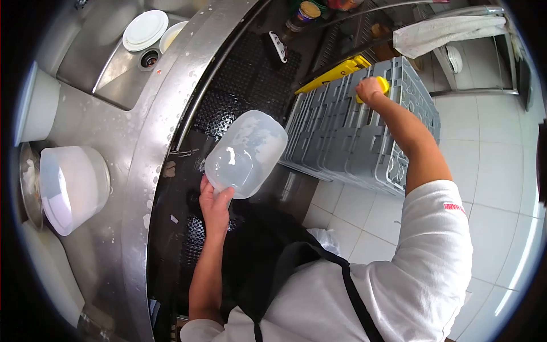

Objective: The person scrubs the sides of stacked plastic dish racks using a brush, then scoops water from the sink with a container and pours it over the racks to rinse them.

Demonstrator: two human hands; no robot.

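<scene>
My left hand [215, 206] grips the rim of a translucent white plastic container [248, 151], thumb on one side. The container is tilted and held over the dark floor mat, beside the steel counter. Whitish marks or wet patches show on its surface. My right hand [370, 90] is stretched out over the stacked grey plastic crates [336, 125], its fingers wrapped round a small bright yellow object [384, 85]. Most of the yellow object is hidden by the hand, so its kind is unclear.
A steel sink counter [137, 159] runs along the left, with white plates [146, 29] in the basin and a white tub [80, 185] near the edge. A yellow floor sign [336, 74] leans behind the crates. A white cloth [450, 34] hangs on a rack.
</scene>
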